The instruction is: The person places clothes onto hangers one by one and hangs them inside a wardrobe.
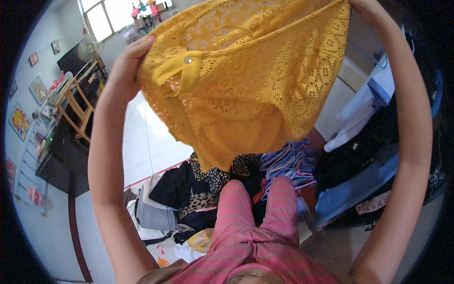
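A yellow lace garment (pixel 248 78) is spread out in the air between my two raised hands. It has an openwork pattern, a smooth lining and a tab with a shiny round button (pixel 187 60). My left hand (pixel 133 67) grips its left edge, thumb on top. At the upper right, my right hand (pixel 357 3) is at the garment's other corner, largely cut off by the picture's top edge. Below the garment, a heap of folded and loose clothes (pixel 170 188) lies before my legs, with black, grey and leopard-print pieces. The garment hides part of the heap.
Many thin coloured clothes hangers (pixel 289 163) are bunched beyond my knees. On the right, a white garment (pixel 365 103), blue jeans (pixel 358 184) and dark clothes hang close to my right arm. A wooden chair (pixel 79 113), a dark desk (pixel 58 159) and a fan (pixel 88 48) stand at left.
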Available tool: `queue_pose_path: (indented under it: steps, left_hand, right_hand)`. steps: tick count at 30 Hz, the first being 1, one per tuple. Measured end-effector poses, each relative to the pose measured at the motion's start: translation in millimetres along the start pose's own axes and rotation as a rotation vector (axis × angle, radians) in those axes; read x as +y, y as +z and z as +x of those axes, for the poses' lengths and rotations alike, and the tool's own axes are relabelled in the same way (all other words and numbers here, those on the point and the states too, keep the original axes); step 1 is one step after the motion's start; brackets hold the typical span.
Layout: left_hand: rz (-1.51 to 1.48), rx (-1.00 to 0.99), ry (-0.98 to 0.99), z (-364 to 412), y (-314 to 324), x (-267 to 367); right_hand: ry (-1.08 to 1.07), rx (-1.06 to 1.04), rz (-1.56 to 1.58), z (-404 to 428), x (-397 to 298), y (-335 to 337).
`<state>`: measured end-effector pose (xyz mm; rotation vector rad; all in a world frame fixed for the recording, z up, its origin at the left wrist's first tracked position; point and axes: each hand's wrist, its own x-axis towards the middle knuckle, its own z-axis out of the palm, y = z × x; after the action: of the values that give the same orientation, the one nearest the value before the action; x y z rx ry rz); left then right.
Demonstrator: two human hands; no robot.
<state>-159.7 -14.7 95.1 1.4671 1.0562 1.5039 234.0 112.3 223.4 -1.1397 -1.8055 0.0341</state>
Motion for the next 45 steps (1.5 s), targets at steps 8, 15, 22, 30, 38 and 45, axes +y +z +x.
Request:
queue_pose_path:
  steps: [8, 15, 22, 30, 38, 45]
  left_hand:
    - [-0.116, -0.007, 0.103, -58, -33, 41]
    - [0.091, 0.089, -0.256, 2, -51, -93]
    - [0.118, 0.345, -0.479, -57, -31, -331]
    - [0.650, 0.438, -0.631, -294, -19, -498]
    - [0.929, 0.378, -0.622, -306, 32, -520]
    - [0.741, 0.393, -0.696, -285, 18, -501]
  right_hand:
    - [0.271, -0.365, 0.134, -50, 8, 15]
    - [0.337, -0.793, 0.191, -84, 92, 121]
    - [0.728, -0.743, 0.295, -225, 218, 257]
    - [0.673, -0.685, 0.350, -419, 217, 279]
    - [0.433, -0.595, 0.173, -502, 192, 287]
    - [0.617, -0.830, 0.059, -509, 145, 286]
